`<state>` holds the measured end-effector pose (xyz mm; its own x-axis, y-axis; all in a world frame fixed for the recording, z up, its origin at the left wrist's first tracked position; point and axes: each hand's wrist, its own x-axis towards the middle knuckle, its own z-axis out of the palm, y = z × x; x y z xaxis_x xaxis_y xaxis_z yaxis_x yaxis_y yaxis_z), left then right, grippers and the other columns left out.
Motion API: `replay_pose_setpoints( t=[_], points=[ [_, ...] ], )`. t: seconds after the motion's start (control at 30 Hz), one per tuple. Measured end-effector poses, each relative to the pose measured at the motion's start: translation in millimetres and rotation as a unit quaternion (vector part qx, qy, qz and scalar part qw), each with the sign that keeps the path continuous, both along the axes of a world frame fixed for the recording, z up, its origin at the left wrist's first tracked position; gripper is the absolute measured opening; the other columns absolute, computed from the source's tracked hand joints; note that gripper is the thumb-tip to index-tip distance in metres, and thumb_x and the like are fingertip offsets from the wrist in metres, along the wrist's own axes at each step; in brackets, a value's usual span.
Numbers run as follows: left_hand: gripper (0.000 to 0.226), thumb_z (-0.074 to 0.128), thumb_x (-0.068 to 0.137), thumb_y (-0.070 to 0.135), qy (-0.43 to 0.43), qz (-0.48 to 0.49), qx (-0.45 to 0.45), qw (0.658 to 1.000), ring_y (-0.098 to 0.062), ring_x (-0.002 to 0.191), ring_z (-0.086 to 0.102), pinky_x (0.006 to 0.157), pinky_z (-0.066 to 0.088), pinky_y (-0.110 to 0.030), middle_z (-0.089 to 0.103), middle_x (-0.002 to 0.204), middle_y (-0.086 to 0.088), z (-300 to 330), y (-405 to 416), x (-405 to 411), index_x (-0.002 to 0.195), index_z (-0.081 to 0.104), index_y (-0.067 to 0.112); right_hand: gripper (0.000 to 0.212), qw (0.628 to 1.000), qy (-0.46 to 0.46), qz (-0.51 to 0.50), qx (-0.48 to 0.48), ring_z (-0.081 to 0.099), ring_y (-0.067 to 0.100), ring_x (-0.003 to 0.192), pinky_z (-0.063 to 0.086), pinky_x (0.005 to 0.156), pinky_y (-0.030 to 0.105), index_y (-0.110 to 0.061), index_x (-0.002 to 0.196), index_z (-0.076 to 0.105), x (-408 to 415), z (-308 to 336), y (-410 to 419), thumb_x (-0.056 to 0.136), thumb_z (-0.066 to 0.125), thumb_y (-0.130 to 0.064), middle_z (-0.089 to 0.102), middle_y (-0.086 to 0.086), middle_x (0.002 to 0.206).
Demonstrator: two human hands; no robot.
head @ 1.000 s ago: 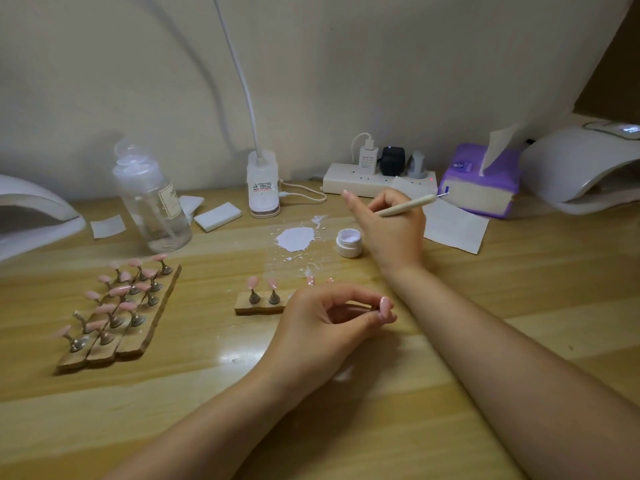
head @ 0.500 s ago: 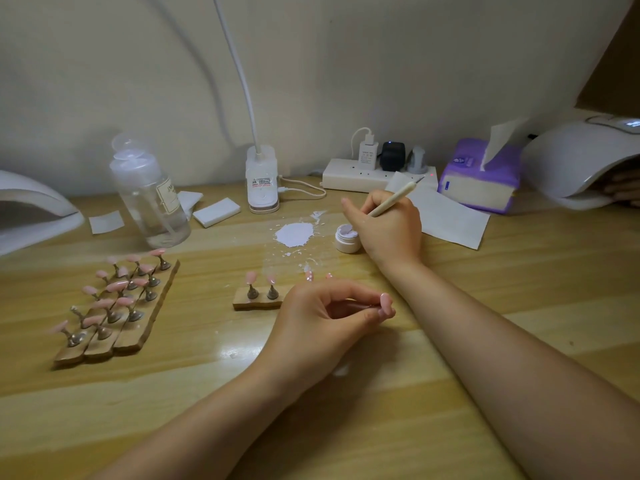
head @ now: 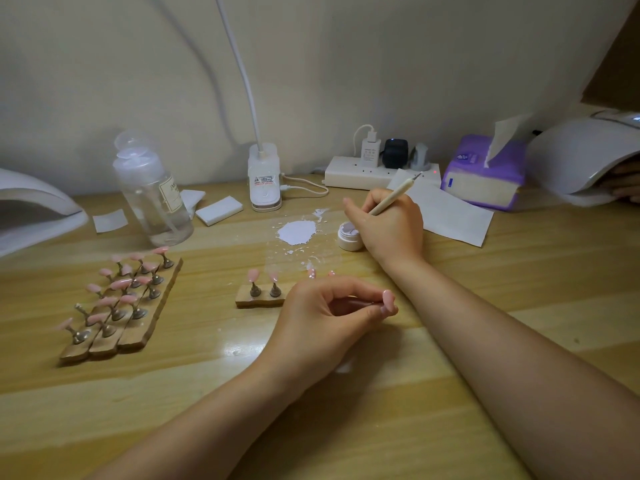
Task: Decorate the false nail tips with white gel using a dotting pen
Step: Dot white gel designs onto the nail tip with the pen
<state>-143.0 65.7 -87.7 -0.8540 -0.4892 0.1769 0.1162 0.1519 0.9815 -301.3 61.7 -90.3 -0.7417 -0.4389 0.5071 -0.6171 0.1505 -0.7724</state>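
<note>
Right hand [head: 389, 225] lower, over gel pot [head: 349, 235]

Right hand [head: 391, 226] now lowered over the white gel pot [head: 349, 236], dotting pen [head: 389, 197] tilted steeper than a second ago.
</note>
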Motion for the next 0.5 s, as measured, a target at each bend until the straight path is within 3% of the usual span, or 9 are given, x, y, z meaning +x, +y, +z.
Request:
replay_pose_setpoints(
  t=[0.5],
  points=[
    [0.017,0.07,0.077,0.006,0.003,0.004,-0.001,1.0,-0.009,0.078,0.069,0.066,0.049,-0.012,0.073,0.075,0.002,1.9,1.8,0.3,0.068,0.073,0.02,0.047,1.0,0.001,-0.011,0.005,0.042,0.007,0.049,0.038,0.076,0.033,-0.024,0.044,0.037,0.0,-0.3,-0.2,0.08,0.067,-0.028,0.042,-0.011,0.042]
  ],
)
